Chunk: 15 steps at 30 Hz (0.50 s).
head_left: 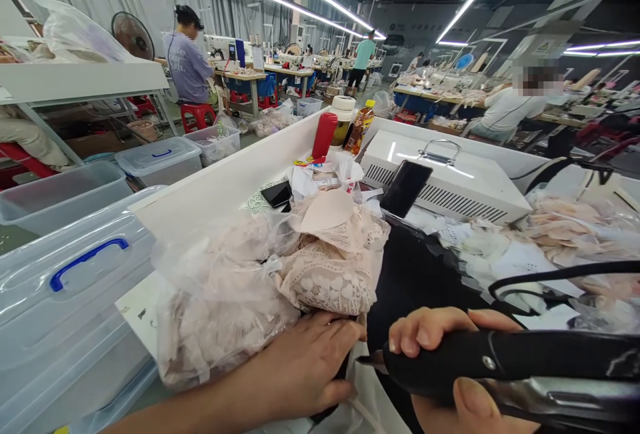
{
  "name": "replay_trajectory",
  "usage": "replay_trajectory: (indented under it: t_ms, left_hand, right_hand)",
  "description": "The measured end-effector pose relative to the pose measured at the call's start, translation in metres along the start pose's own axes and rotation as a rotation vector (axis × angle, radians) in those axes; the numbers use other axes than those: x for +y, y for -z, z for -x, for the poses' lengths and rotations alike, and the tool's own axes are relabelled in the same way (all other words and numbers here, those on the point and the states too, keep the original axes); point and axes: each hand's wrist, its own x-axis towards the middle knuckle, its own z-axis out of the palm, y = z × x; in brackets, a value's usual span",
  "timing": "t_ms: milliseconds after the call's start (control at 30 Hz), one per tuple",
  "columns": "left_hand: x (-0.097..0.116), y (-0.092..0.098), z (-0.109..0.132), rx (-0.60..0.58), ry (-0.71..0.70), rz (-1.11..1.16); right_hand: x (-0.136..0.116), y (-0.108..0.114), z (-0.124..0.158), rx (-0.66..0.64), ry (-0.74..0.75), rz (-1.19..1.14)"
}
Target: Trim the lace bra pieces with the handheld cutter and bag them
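Note:
My right hand point(445, 341), at the lower right, is wrapped round a black and silver corded tool point(525, 361) whose narrow dark tip points left. My left hand point(310, 354) rests palm down at the near edge of a pile of beige lace pieces point(330, 281); its fingers are bent together and what lies under them is hidden. Pale fabric point(375, 394) lies below the tool's tip, between the hands. A clear plastic bag of beige pieces point(220, 314) sits left of the lace, above my left forearm.
Behind the pile are a red bottle point(325, 135), a jar point(343, 117), a phone point(406, 187) and a white vented metal box point(445, 177). Lidded plastic bins point(65, 287) stand at the left. More fabric point(575, 227) lies at the right. Several people sit or stand farther off.

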Motion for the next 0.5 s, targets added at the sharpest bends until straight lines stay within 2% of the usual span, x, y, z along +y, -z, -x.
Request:
replay_trajectory:
  t_ms: [500]
  left_hand:
    - [0.0072,0.0075,-0.0012,-0.097,0.014,-0.07]
  right_hand:
    - [-0.001,0.0008,-0.0038,0.002,0.034,-0.014]
